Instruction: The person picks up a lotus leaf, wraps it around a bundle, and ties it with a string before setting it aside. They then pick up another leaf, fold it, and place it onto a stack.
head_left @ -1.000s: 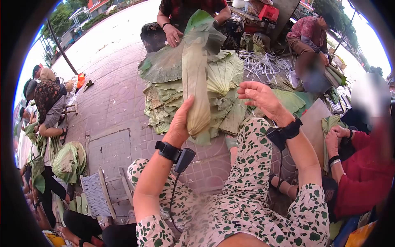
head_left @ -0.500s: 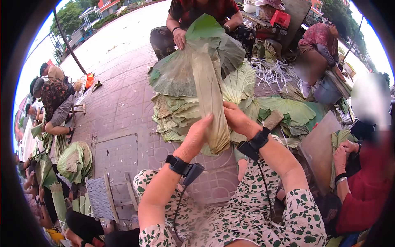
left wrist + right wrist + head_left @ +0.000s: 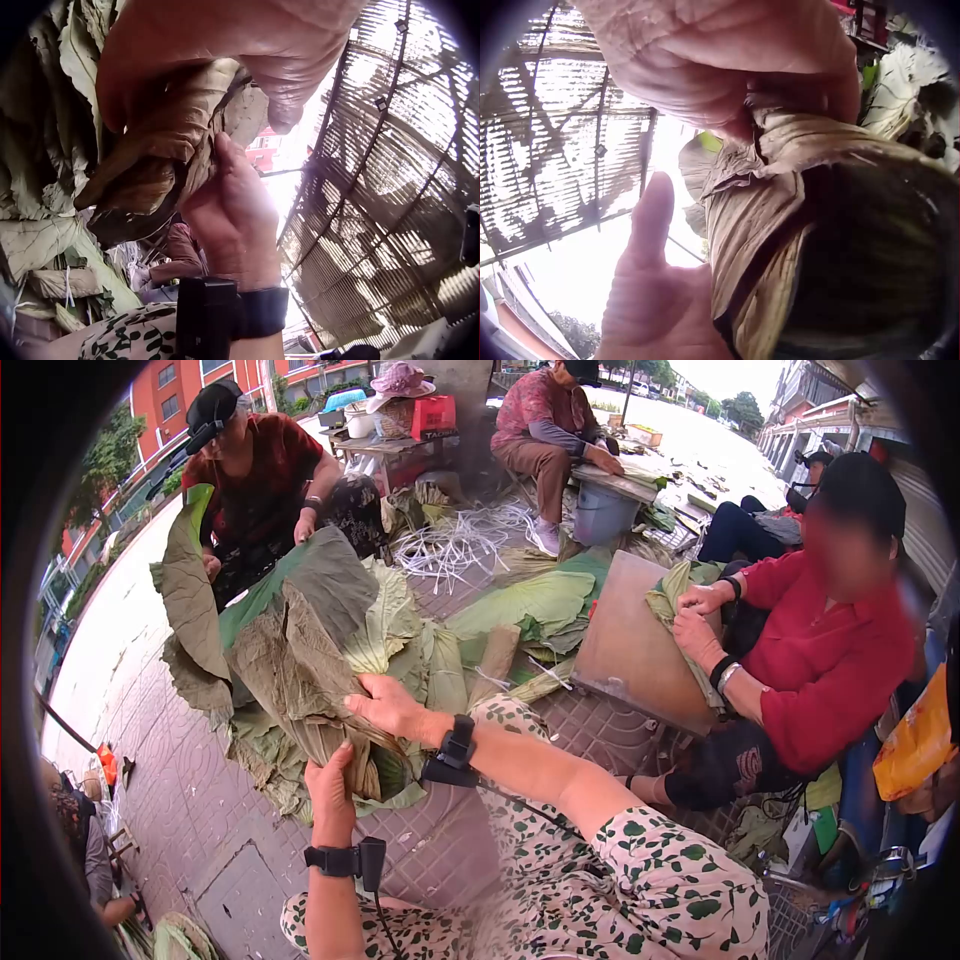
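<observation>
In the head view, a bundle of folded, dried brown lotus leaves (image 3: pixel 285 660) slants over a pile of green leaves, its creased lower end towards me. My left hand (image 3: pixel 330 800) holds this end from below, thumb upright; its fingers are mostly hidden. On the end's right side, my right hand (image 3: pixel 392 710) grips the leaf edge. The right wrist view shows the right hand (image 3: pixel 742 60) pinching the wrinkled brown leaf (image 3: pixel 757 247) near a dark hollow fold. In the left wrist view, the left hand (image 3: pixel 225 45) straddles the bundle, with the right hand (image 3: pixel 240 217) opposite.
Stacked pale green lotus leaves (image 3: pixel 265 765) lie beneath the bundle. A person opposite (image 3: pixel 270 470) touches a large leaf (image 3: pixel 195 590). White strips (image 3: pixel 455 545) are strewn behind. A board (image 3: pixel 635 645) leans beside a person in red (image 3: pixel 840 640) at the right.
My right hand came from apart onto the bundle and still holds it. The bundle has turned, showing a darker brown side and tilting up to the left. The head view has swung right.
</observation>
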The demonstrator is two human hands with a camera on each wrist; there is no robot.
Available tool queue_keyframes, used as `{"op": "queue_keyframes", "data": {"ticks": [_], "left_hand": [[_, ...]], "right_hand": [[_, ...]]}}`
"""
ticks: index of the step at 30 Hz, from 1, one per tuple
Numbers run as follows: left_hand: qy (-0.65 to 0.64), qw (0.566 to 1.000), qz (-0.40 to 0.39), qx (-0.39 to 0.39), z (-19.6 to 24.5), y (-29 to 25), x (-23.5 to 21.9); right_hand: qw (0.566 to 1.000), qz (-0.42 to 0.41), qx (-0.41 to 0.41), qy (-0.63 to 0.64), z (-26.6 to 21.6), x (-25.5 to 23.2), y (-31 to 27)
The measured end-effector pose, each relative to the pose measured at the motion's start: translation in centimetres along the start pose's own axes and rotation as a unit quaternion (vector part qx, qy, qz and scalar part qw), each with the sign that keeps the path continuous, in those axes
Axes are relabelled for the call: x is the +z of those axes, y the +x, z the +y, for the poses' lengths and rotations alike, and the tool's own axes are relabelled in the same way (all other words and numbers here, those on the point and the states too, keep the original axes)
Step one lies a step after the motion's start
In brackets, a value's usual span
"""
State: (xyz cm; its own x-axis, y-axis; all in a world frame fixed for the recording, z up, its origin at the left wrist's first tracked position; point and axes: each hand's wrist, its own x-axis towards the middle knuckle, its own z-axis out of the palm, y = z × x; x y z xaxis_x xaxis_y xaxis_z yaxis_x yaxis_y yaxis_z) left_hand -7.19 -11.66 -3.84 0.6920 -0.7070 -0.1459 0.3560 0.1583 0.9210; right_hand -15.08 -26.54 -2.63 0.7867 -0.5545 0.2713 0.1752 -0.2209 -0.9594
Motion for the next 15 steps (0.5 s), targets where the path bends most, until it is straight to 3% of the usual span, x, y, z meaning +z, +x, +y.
{"op": "queue_keyframes", "data": {"ticks": [1, 3, 8, 13, 15], "left_hand": [[-0.034, 0.999, 0.03, -0.012, 0.8, -0.4, 0.7], [-0.052, 0.998, 0.026, -0.004, 1.0, -0.1, 0.6], [-0.053, 0.997, 0.042, 0.043, 0.9, 0.9, 0.4], [-0.086, 0.994, 0.045, 0.055, 1.5, 1.4, 0.7], [-0.125, 0.991, 0.022, 0.042, 1.8, 0.9, -0.3]], "right_hand": [[1.0, 0.013, -0.005, -0.007, 0.3, -0.1, 0.0], [0.988, -0.013, 0.021, 0.152, 0.5, -0.7, 0.0], [0.993, -0.03, 0.03, 0.11, -0.9, -0.8, -1.3], [0.986, -0.081, 0.006, 0.147, -0.3, 0.2, -1.5], [0.978, -0.042, 0.024, 0.205, 0.2, 0.7, -1.3]]}}
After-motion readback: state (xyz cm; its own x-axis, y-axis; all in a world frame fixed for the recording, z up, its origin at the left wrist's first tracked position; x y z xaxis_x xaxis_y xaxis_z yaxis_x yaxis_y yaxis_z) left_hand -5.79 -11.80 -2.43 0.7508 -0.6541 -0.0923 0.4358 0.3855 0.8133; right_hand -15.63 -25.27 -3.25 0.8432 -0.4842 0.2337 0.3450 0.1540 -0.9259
